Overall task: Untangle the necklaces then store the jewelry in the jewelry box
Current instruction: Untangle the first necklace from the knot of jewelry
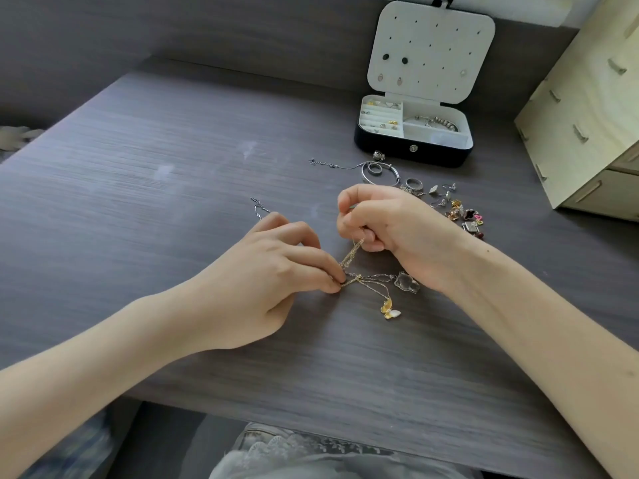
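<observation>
1. Closest to the camera is the person's lap, in light fabric with a lacy edge, tucked under the front edge of the dark grey wood-grain surface (173,202).
2. The left hand (273,271) rests low on the surface. Its thumb and fingertips are pinched on the knot where the necklaces (359,280) cross.
3. Just right of that pinch, two pendants lie flat on the surface: a gold-and-white butterfly pendant (390,310) and a clear pendant (408,282). The clear one is right up against the right wrist.
4. The right hand (387,226) is a bit higher and curled up. It pinches a gold chain (352,252) that runs taut down to the left hand's fingertips.
5. Behind the left hand's knuckles, a silver chain end (258,206) trails out loose.
6. Past the right hand is the unsorted stuff: a ring (414,183), a silver bangle (366,179) with a thin chain beside it, and a small pile of charms and earrings (460,212).
7. Farther back sits the jewelry box (411,153), open. There are small pieces in the left slots and a beaded bracelet in the right compartment. Its lid (432,46) stands upright with a few earrings stuck in it.
8. At the far right is a pale wooden drawer unit (587,108).
</observation>
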`<state>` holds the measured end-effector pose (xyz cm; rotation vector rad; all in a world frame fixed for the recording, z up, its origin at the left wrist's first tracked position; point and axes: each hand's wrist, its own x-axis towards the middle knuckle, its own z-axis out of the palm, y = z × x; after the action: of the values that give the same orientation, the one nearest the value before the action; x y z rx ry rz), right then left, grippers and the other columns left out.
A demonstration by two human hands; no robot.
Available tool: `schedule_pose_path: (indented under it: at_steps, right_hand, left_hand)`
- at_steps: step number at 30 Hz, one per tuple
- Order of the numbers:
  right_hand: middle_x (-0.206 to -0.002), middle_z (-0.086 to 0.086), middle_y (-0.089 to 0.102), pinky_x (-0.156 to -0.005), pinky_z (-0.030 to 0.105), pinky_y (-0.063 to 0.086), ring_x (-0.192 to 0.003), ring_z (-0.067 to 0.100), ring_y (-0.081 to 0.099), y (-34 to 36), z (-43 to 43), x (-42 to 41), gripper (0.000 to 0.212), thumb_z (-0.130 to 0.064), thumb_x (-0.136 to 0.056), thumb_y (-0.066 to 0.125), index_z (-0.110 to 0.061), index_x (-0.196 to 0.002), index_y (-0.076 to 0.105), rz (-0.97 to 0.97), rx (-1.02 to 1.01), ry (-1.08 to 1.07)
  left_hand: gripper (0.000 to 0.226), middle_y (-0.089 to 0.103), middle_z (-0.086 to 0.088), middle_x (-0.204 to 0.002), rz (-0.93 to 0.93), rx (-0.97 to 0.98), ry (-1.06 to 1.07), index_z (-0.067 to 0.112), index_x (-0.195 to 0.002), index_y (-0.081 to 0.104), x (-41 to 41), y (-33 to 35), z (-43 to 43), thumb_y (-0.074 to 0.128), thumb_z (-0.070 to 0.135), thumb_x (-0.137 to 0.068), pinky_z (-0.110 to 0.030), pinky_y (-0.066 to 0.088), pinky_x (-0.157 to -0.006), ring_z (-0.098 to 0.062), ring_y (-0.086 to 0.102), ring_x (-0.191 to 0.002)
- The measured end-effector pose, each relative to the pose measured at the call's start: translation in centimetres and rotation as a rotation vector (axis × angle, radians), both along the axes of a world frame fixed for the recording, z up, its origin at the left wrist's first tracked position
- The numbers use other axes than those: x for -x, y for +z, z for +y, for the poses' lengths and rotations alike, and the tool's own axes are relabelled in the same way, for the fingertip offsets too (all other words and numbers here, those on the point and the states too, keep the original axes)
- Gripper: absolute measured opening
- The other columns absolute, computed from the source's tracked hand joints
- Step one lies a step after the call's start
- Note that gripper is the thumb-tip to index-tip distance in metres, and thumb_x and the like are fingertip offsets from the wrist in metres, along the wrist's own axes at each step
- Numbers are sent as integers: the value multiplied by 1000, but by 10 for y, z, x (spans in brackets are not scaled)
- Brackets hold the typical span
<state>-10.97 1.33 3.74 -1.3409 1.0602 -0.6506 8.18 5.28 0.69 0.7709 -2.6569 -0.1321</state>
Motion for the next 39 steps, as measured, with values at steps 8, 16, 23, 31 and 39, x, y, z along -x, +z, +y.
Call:
schedule_pose_path:
  at_steps: [8,16,23,31,39]
  right_hand:
    - [-48,-10,37,-44,18,15,-44,5,23,1,-8,-1,14,-27,-95,51,-16,-87,46,-12,-76,-16]
    - [-51,-8,41,-48,19,14,-46,6,30,19,-22,5,27,-36,-72,64,-17,-86,50,-270,-418,-130]
    - [-96,6,69,-54,21,52,-69,14,66,18,-19,9,28,-11,-85,65,-19,-111,60,78,-62,-161]
    - [-96,-9,64,-82,30,45,-79,7,57,15,15,21,25,-32,-80,71,-36,-105,65,791,601,-80]
    - [-93,-11,61,-81,30,42,-87,8,52,9,41,34,14,-29,-79,72,-29,-93,69,808,682,-7]
  left_hand:
    - [51,65,20,-112,-11,-5,-20,25,-101,71,-4,-1,-1,42,-3,-69,-34,34,-80,-12,49,-94]
    - [53,65,21,-113,7,-1,-26,24,-102,72,-4,-1,-2,53,-9,-65,-36,35,-79,-12,50,-94]
    - [53,65,20,-115,58,-38,-27,24,-104,73,-7,-5,-3,53,-10,-68,-33,37,-81,-10,56,-99]
    - [39,71,9,-104,313,-196,39,16,-78,75,-12,3,-1,42,-5,-74,-30,49,-75,-15,65,-90]
    - [28,59,2,-97,18,-47,229,26,-91,63,-1,-1,-32,42,44,-85,-38,42,-73,-26,54,-86]
